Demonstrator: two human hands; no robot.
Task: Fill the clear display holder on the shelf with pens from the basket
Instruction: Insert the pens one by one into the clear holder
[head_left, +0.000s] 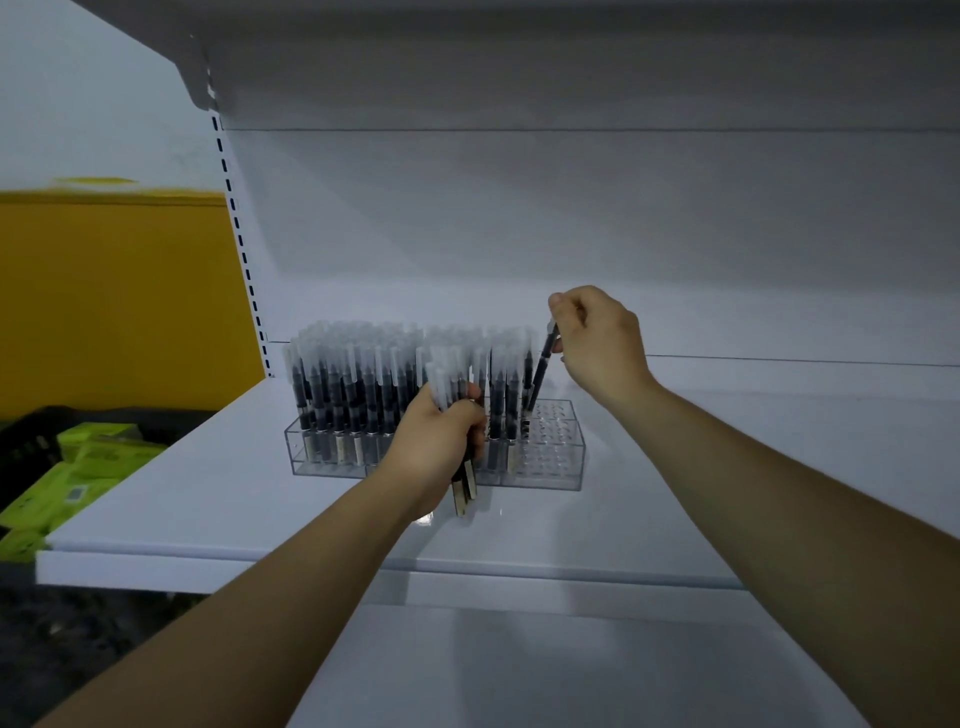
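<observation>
Right hand pinches one black pen by its top, tip down at the clear display holder on the white shelf. Left hand grips a pen bundle just in front of the holder.

Head camera looks forward and down, near shelf.

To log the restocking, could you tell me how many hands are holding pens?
2. The left hand grips a bundle of pens before the holder; the right hand pinches one pen over its unfilled right end.
</observation>
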